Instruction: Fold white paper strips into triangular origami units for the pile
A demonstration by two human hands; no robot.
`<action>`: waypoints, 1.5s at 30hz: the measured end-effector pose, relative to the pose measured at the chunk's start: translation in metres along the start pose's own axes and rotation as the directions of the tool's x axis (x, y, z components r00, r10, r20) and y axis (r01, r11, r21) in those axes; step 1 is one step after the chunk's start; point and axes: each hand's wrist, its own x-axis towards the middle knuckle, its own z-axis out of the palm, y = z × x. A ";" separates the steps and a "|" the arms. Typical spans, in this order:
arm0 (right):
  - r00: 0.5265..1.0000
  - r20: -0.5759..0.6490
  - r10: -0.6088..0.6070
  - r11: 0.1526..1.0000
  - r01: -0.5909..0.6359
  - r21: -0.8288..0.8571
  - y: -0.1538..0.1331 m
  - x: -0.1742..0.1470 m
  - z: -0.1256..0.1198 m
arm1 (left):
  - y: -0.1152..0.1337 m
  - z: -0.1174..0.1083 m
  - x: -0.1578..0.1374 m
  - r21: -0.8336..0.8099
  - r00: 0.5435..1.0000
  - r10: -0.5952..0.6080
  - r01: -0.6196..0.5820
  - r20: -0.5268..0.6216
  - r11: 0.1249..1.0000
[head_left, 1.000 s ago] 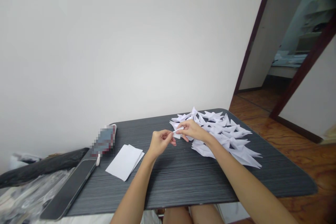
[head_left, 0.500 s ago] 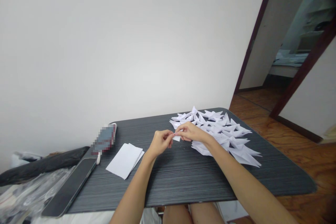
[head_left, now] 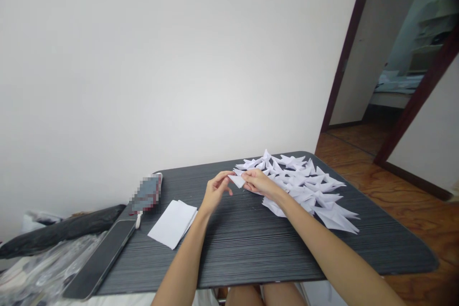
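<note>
A small folded piece of white paper (head_left: pixel 237 180) is held above the dark table. My right hand (head_left: pixel 258 182) pinches its right side between thumb and fingers. On the other side, my left hand (head_left: pixel 216 192) has its fingers apart, with the fingertips at the paper's left corner; whether they touch it is hard to tell. Just beyond and to the right of my right hand lie many white folded paper boats (head_left: pixel 304 184), crowded together. To the left of my left forearm rests a short stack of flat white paper sheets (head_left: pixel 172 224).
The dark table (head_left: pixel 251 258) stands against a white wall. A black phone-like slab (head_left: pixel 102 258) lies along its left edge, below a blurred-out object (head_left: pixel 146 194). Beside the table are a black roll (head_left: pixel 64 229) and clear plastic wrapping (head_left: pixel 46 267). A doorway opens at right.
My left fingers have loosened from their pinch and spread apart. The folded paper now shows as a flat triangle in my right hand. The view has shifted slightly.
</note>
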 end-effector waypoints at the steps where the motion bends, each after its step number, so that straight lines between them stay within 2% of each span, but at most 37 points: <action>1: 1.000 0.011 0.006 1.000 -0.006 0.020 0.001 0.001 0.001 | -0.001 0.000 0.000 0.011 1.000 -0.002 0.002 0.003 1.000; 4: 1.000 0.005 0.004 1.000 -0.004 0.019 0.002 0.002 0.005 | -0.005 0.000 0.000 0.014 0.998 -0.036 0.037 -0.056 0.999; 7: 0.998 -0.022 -0.052 0.998 0.051 -0.048 0.005 0.004 0.008 | -0.010 0.000 0.000 0.005 0.982 -0.064 0.066 -0.180 0.998; 10: 0.992 0.004 -0.129 0.984 0.129 -0.123 0.009 0.005 0.011 | -0.013 0.000 0.000 0.039 0.958 -0.052 0.065 -0.283 0.997; 12: 0.990 0.017 -0.138 0.979 0.139 -0.147 0.010 0.004 0.013 | -0.013 0.001 0.000 0.077 0.953 -0.032 0.057 -0.300 0.995; 18: 0.993 0.093 -0.069 0.997 0.070 -0.014 0.008 0.001 0.017 | -0.007 0.003 0.000 0.122 0.982 0.021 0.002 -0.189 0.993; 21: 0.995 0.082 -0.050 0.998 0.047 0.040 0.007 0.001 0.018 | -0.006 0.003 -0.001 0.161 0.986 0.073 -0.049 -0.151 0.986; 25: 0.996 0.076 -0.038 0.999 0.037 0.011 0.006 0.000 0.019 | -0.005 0.004 -0.001 0.180 0.978 0.133 -0.104 -0.158 0.978; 29: 0.992 0.125 -0.031 0.997 0.039 -0.060 0.002 -0.002 0.020 | -0.006 0.004 0.000 0.184 0.982 0.119 -0.092 -0.145 0.979; 32: 0.992 0.126 -0.027 0.993 0.041 -0.109 -0.001 -0.003 0.018 | -0.007 0.003 -0.001 0.245 0.977 0.116 -0.070 -0.179 0.967; 35: 0.997 0.070 -0.010 0.981 0.024 -0.194 -0.003 -0.004 0.014 | -0.008 0.003 -0.002 0.281 0.974 0.058 0.006 -0.220 0.960; 38: 0.999 -0.041 -0.031 0.977 0.021 -0.211 -0.005 -0.004 0.013 | -0.008 0.005 -0.003 0.238 0.977 -0.024 0.075 -0.211 0.968; 41: 0.989 -0.132 -0.065 0.985 0.043 -0.168 -0.005 -0.003 0.014 | -0.009 0.007 -0.005 0.260 0.985 -0.034 0.078 -0.171 0.962; 45: 0.976 -0.183 -0.123 0.979 0.088 -0.186 -0.004 0.000 0.014 | -0.008 0.010 -0.007 0.345 0.994 -0.040 0.073 -0.102 0.936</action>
